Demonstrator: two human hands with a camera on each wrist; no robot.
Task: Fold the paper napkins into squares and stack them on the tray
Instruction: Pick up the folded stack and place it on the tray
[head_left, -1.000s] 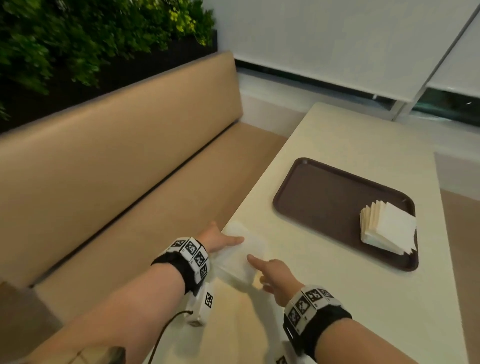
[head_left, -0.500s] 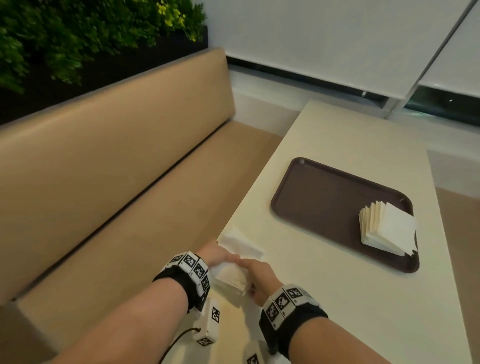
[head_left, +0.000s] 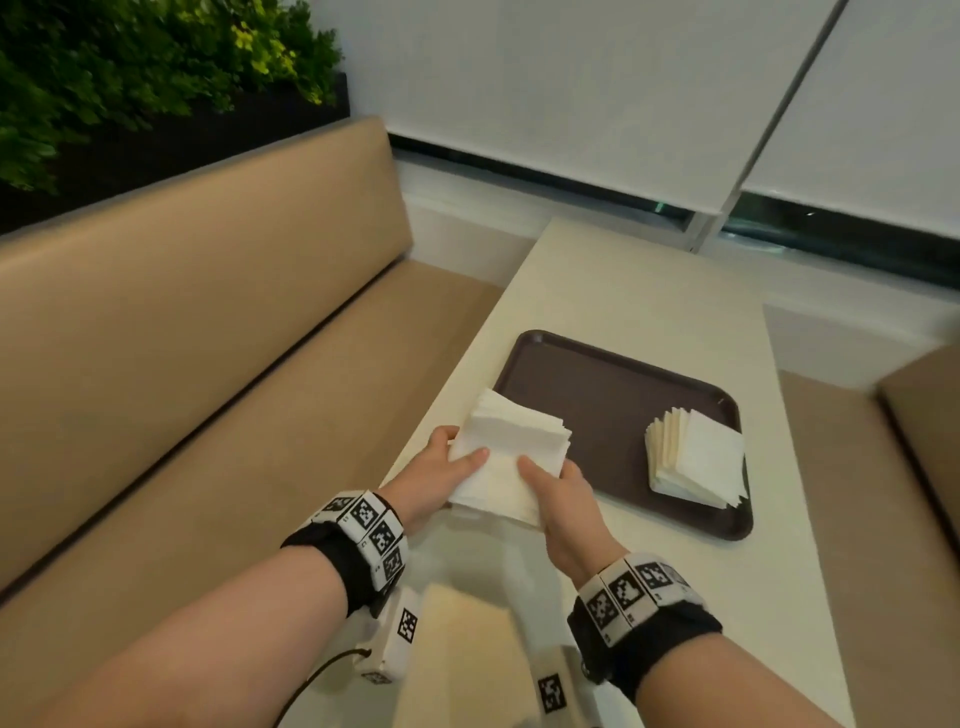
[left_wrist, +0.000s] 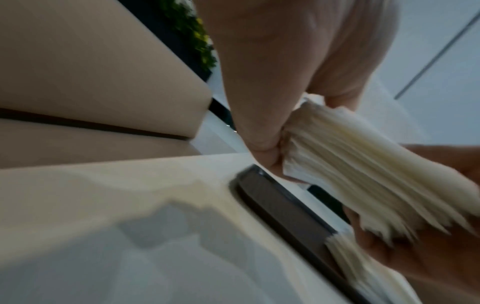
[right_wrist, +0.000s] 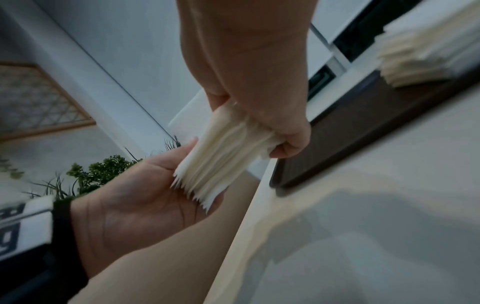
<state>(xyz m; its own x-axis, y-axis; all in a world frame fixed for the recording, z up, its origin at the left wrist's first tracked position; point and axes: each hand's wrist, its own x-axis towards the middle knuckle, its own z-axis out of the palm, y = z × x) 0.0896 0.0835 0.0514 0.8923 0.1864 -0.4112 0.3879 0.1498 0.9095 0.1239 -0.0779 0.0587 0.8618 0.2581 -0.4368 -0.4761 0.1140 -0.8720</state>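
- Both hands hold one wad of napkins (head_left: 506, 462) in the air over the table's (head_left: 644, 291) near left edge, just beside the tray's (head_left: 587, 395) near left corner.
- The left hand (head_left: 434, 475) grips the wad's left side, thumb on top and fingers under it, wrist turned inward.
- The right hand (head_left: 563, 499) pinches the wad's near right corner, thumb on top, fingers curled below.
- A stack (head_left: 696, 457) of folded squares sits on the tray's right end, fanned a little and well apart from the held wad.
- The left wrist view shows what the head view hides: the wad's many layered edges (left_wrist: 363, 174) squeezed between thumb and fingers (left_wrist: 259, 115), with the tray rim (left_wrist: 280, 207) below and blurred.
- The right wrist view shows the left palm (right_wrist: 135, 205) turned up and cupped under the wad's frayed lower edge (right_wrist: 205, 181), while the right fingers (right_wrist: 285, 131) clamp the upper end; the stack (right_wrist: 420, 55) lies far right on the tray (right_wrist: 363, 131).
- A second ago the hands lay flat on the table's near corner, pressing a napkin down; half a second ago they were gathering it. Now the wad is lifted and carried forward toward the tray.
- The stack on the tray has not moved.
- A tan bench (head_left: 208, 364) and green plants (head_left: 130, 78) stand to the left.
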